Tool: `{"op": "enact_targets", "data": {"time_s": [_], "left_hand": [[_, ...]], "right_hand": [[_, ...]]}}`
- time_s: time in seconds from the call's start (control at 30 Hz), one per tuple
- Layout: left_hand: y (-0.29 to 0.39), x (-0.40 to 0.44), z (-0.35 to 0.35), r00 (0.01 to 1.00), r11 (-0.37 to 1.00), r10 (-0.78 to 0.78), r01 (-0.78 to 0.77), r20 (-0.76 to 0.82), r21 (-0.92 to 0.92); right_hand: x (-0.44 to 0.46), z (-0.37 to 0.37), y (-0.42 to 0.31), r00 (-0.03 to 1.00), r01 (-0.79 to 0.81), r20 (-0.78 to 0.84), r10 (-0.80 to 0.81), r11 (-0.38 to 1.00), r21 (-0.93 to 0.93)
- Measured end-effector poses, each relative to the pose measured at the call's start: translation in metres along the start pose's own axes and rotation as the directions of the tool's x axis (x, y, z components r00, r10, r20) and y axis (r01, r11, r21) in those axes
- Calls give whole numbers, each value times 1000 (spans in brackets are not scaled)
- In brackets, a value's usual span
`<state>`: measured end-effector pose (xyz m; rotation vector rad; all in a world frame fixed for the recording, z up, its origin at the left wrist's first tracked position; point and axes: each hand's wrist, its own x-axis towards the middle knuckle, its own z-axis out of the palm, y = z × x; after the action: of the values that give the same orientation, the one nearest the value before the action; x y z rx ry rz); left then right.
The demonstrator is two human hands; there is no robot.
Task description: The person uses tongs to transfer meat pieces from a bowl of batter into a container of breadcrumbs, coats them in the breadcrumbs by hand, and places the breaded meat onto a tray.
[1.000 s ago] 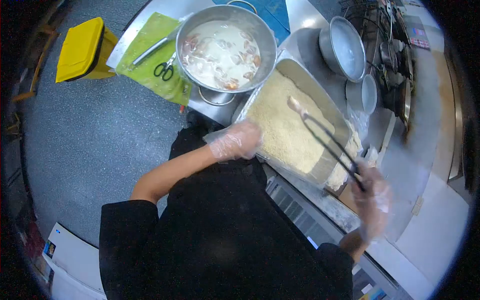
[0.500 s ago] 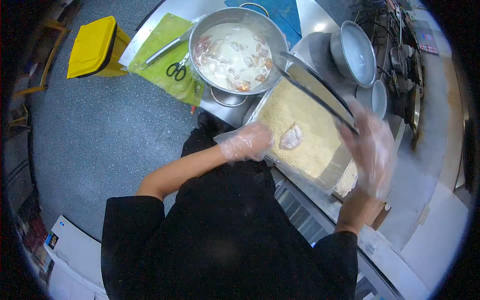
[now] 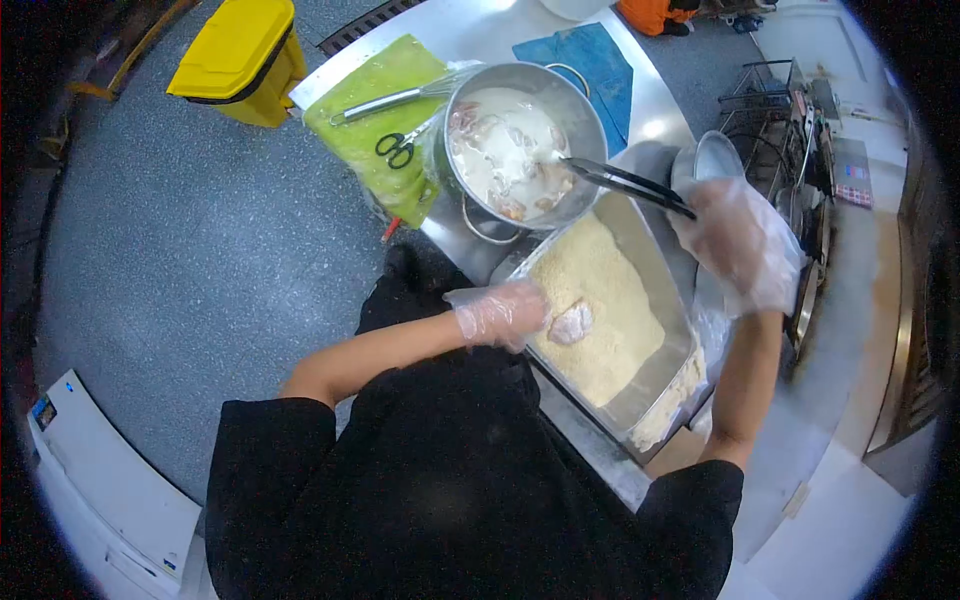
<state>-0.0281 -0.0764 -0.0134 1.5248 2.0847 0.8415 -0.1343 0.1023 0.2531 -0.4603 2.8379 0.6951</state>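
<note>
From where I stand, the pot (image 3: 589,125) is the thing to steer by. The right hand (image 3: 740,240), in a clear plastic glove, is above the tray on the pot's far side from the scissors (image 3: 396,150), closed round the upper end of black tongs (image 3: 630,185). The tongs slant over the pot's rim, tips in the milky liquid (image 3: 515,130) among pinkish pieces; that long reach presumably spares the glove a dipping. Butted close against the pot is the metal tray (image 3: 652,272) of pale crumbs (image 3: 605,340), likely so drips have little way to travel. One whitish, coated piece (image 3: 571,323) lies on the crumbs, on the side nearer the wearer. Just beside it, the gloved left hand (image 3: 505,312) is at the tray's edge, fingers folded into a loose fist; I can't tell if it grips the rim, though it may be steadying it. Across the pot, scissors and a whisk (image 3: 390,103) rest on a green cloth (image 3: 350,120), perhaps to catch mess.
</note>
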Motion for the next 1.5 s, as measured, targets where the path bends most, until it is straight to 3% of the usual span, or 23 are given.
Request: {"op": "enact_targets", "data": {"time_s": [0.07,0.2,0.33,0.47,0.6,0.8,0.83,0.93,1.03,1.13,1.23,1.37,1.5], "left_hand": [[2,2,-6,998,999,7,-9,63,35],[-1,3,2,1000,1000,15,-15,-6,5],[-7,10,9,999,999,48,-48,-11,23],[-7,9,9,998,998,57,-56,-41,27],[-6,8,8,999,997,44,-44,-14,58],[-8,8,13,995,993,76,-70,-64,91],[-8,7,11,995,993,77,-71,-62,95],[-5,4,5,994,989,95,-88,-56,115],[-6,7,9,995,991,87,-83,-41,101],[-9,8,17,994,995,75,-70,-78,71],[-9,8,16,996,997,61,-57,-63,60],[-11,12,24,998,998,42,-39,-55,48],[-9,10,20,999,998,17,-15,-40,55]], "right_hand": [[-17,-32,-3,997,21,-75,-18,999,36],[-28,-41,4,993,31,-121,-15,991,131],[5,-41,-7,939,-162,340,59,946,282],[23,35,0,988,-66,156,23,958,278],[25,53,4,998,-66,45,54,930,361],[54,31,6,945,-209,307,116,933,292],[61,45,12,975,-118,219,40,928,354],[82,56,21,945,-46,317,-83,925,378],[83,59,35,942,59,269,-200,889,454],[58,25,37,955,84,191,-227,825,560],[43,-1,27,969,-123,244,21,902,413],[48,14,21,995,-57,100,26,946,318],[39,29,-19,980,81,161,-115,976,203]]}}
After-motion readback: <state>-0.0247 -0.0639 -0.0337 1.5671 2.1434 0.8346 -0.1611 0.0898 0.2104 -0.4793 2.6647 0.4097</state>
